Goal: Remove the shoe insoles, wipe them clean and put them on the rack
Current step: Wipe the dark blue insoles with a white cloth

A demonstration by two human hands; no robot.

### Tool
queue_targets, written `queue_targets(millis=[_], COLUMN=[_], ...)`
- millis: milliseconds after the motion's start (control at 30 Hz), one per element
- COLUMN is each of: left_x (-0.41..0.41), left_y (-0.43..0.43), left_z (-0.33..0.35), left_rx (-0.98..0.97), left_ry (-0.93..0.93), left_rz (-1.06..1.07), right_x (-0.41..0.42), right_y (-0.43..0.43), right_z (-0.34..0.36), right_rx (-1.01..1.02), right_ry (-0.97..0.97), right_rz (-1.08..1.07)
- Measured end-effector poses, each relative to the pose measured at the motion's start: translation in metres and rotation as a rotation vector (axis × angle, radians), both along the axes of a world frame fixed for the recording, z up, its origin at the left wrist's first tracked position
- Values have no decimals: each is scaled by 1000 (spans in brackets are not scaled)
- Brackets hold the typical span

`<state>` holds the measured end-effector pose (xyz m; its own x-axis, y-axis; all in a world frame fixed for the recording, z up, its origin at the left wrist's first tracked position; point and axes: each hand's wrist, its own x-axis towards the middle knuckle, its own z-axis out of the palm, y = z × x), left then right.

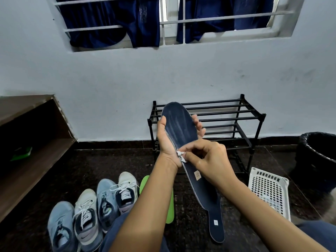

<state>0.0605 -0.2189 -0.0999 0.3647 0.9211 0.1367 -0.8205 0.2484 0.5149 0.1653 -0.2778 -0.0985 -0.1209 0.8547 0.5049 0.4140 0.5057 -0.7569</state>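
I see the dark blue insole point(179, 124) upright before the black rack point(236, 113). My left hand point(167, 142) grips it across its width, and my right hand point(205, 157) pinches a small white wipe point(181, 155) against its left edge.

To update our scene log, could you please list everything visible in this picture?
navy insole: one clearly seen, navy, held up in front of the rack
wipe: one, white, at the navy insole's edge
green insole: at least one, green, floor beside the shoes
shoes: four, light blue and white, floor at lower left
rack: one, black, against the wall
basket: one, white, floor right of the rack
bin: one, black, far right
shelf: one, brown, left
curtains: two, navy, at the window
left hand: holds the navy insole
right hand: pinches the wipe
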Motion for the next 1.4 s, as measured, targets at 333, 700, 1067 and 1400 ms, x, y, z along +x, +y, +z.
queue_targets(millis=[333,700,1067,1400], left_x=[-1,6,0,15], left_y=[7,2,1,-7], left_z=[8,5,8,6], left_rx=[27,50,42,5], left_ry=[1,-37,-15,75], left_rz=[-5,-50,-19,8], right_x=[20,6,17,8], right_y=[6,5,11,12], right_z=[10,3,6,1], right_rx=[-96,294,237,183], right_ry=[263,-63,-170,-50], right_rz=[139,19,158,-61])
